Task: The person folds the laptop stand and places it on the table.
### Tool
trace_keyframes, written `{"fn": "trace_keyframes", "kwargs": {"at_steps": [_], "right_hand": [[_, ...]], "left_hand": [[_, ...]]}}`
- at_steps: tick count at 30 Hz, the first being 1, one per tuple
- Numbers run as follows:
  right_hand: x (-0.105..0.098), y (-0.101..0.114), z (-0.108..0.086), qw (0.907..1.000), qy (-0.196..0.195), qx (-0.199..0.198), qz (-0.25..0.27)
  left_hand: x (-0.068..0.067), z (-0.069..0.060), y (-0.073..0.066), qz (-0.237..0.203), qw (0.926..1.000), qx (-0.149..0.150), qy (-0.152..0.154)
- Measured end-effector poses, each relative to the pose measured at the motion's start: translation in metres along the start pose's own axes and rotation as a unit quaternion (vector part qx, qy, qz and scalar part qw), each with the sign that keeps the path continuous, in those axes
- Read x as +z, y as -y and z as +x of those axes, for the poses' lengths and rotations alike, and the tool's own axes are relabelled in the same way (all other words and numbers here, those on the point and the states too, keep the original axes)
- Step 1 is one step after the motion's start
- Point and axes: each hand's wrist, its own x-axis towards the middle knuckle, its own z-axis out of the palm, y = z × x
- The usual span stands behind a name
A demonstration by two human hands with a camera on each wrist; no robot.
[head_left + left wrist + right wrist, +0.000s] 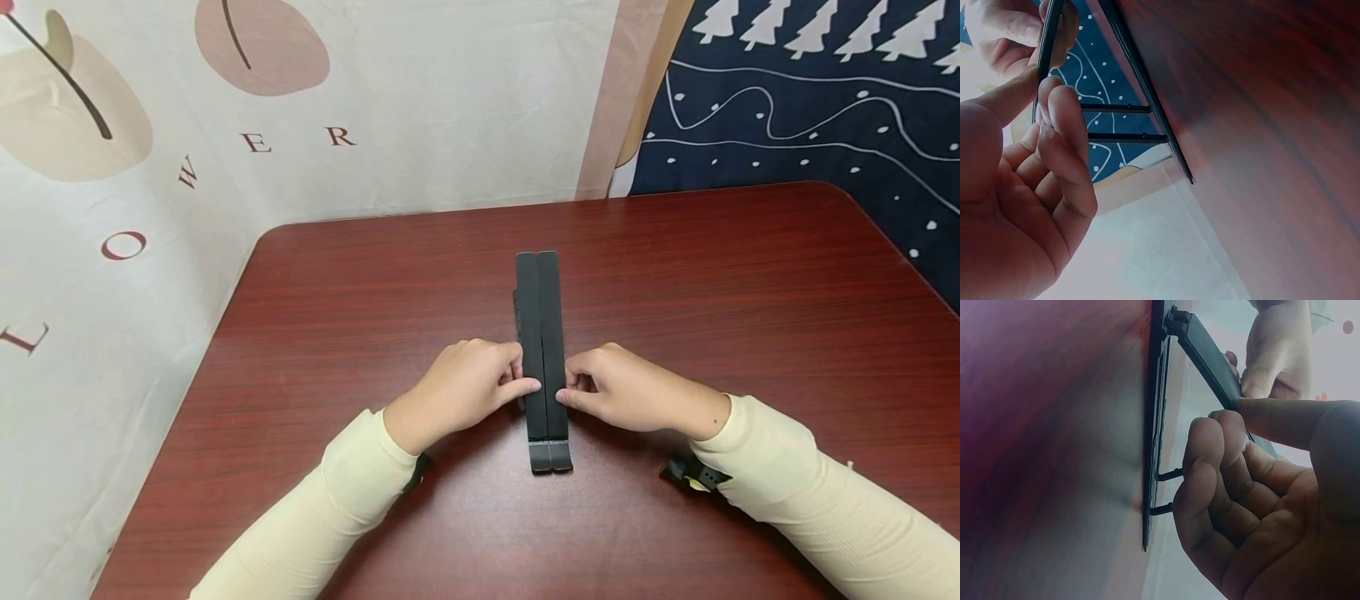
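Observation:
A black foldable laptop stand (551, 308) stands narrow on the table, its two long arms side by side and the lipped ends toward me. My left hand (468, 379) pinches the left arm between thumb and fingers. On the other side my right hand (633, 387) pinches the right arm at about the same height. The left wrist view shows the raised arm above a lower bar (1141, 81), with two thin struts (1116, 108) between. From the right wrist, a hinge (1177, 324) joins the sloping arm to the base. Some fingertips are hidden behind the arms.
The reddish-brown wooden table (360, 283) extends around the stand, with rounded far corners. A pale printed cloth (450, 100) hangs behind and to the left; a dark blue cloth (750, 158) with white trees hangs at the right.

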Motion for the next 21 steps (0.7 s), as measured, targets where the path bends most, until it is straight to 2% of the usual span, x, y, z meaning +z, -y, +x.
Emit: {"fn": "trace_keyframes", "kwargs": {"at_steps": [21], "right_hand": [[-0.0008, 0.0009, 0.0001, 1.0000, 0.001, -0.001, 0.004]], "left_hand": [[-0.0013, -0.0004, -0.0001, 0.000, 1.0000, -0.004, 0.003]]}}
